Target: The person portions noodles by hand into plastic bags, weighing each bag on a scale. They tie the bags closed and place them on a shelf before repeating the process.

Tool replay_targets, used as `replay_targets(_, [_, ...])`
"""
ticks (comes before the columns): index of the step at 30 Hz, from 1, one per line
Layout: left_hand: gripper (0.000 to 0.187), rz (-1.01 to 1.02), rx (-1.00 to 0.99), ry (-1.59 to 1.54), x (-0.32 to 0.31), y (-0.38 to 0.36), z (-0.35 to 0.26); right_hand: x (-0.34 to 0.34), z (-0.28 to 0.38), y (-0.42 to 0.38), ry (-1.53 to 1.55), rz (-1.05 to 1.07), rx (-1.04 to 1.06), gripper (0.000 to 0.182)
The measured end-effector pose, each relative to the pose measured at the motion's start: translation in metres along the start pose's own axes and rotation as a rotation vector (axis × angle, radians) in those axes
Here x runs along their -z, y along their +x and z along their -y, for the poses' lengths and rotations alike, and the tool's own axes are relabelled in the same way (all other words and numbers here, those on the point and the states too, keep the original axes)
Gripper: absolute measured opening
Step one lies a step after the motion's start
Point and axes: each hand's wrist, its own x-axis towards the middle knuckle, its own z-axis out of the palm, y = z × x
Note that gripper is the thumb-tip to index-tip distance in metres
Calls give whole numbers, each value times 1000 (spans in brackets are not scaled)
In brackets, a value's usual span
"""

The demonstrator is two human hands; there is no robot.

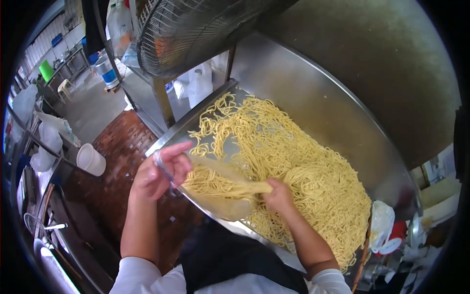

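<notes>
A big heap of yellow noodles point(303, 171) lies spread over a steel table point(313, 98). My left hand point(159, 171) is at the table's near-left edge and pinches the mouth of a clear plastic bag point(220, 188) that holds some noodles. My right hand point(279, 196) is closed on a bunch of noodles at the bag's opening, beside the heap.
A large wire-guarded fan point(196, 34) hangs over the table's far left. A white bucket point(90, 159) stands on the brick floor to the left. A sink with a tap point(46, 228) sits low left. Bags and containers point(387, 228) crowd the table's right end.
</notes>
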Motion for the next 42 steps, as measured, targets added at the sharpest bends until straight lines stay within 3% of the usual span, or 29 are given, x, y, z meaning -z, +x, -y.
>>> replay_targets(3, [96, 166, 164, 340, 0, 31, 41, 22, 46, 9, 271, -173, 231, 23])
replay_targets(4, [96, 218, 162, 437, -13, 42, 64, 26, 65, 12, 379, -235, 364, 23])
replay_targets(5, [89, 264, 119, 676, -33, 55, 82, 25, 77, 14, 368, -259, 356, 23])
replay_targets(7, [82, 293, 338, 381, -55, 67, 129, 22, 92, 18, 652, -288, 461, 23])
replay_targets(8, [82, 316, 335, 371, -61, 71, 151, 21, 90, 19, 638, -309, 455, 23])
replay_targets(10, [65, 197, 455, 33, -77, 79, 175, 20, 75, 25, 654, -286, 275, 24])
replay_targets(11, [51, 162, 505, 104, -79, 81, 181, 24, 66, 25, 689, -267, 232, 24])
replay_targets(12, [51, 168, 508, 100, -87, 83, 178, 25, 58, 26, 686, -274, 228, 24])
replay_targets(14, [39, -111, 412, 29, -98, 85, 172, 21, 43, 23, 618, -364, 439, 24])
replay_targets(15, [39, -104, 424, 37, -94, 89, 171, 18, 33, 19, 627, -375, 433, 24])
replay_targets(17, [37, -128, 453, 28, -73, 94, 162, 16, 10, 0, 545, 161, -11, 31])
replay_targets(18, [37, -131, 460, 36, -67, 93, 157, 21, 9, -6, 556, 162, -11, 31])
replay_targets(20, [38, -50, 402, 478, -58, 88, 139, 32, 7, -19, -219, 141, 147, 34])
replay_targets(21, [37, 86, 272, 697, -59, 85, 123, 38, -10, -15, -157, 154, 100, 29])
replay_targets(22, [37, 80, 294, 713, -55, 82, 115, 50, -19, -13, -226, 103, 61, 26])
replay_targets(24, [39, 351, 590, 1534, -46, 77, 102, 71, -38, -5, -373, 42, -20, 20])
replay_targets(25, [41, 408, 664, 1664, -38, 72, 104, 78, -44, 0, -455, 30, -63, 17])
replay_targets(28, [28, 490, 836, 1825, -43, 62, 100, 87, -49, 8, -504, -23, -119, 18])
replay_targets(30, [27, 480, 879, 1848, -28, 57, 104, 87, -67, 17, -567, -40, -106, 19])
replay_targets(32, [31, 431, 946, 1924, -7, 50, 105, 89, -90, 24, -496, -220, -106, 22])
replay_targets(35, [32, 336, 977, 1984, 27, 37, 96, 108, -82, 28, -540, -204, -132, 31])
replay_targets(38, [39, 286, 926, 2018, 24, 41, 79, 104, -59, 27, -599, -85, -113, 46])
replay_targets(40, [49, 242, 916, 1955, 27, 35, 70, 87, -26, 16, -944, 52, 83, 64])
replay_targets(42, [54, 147, 372, 1713, 22, 24, 51, 71, 1, 19, -655, 294, 127, 80])
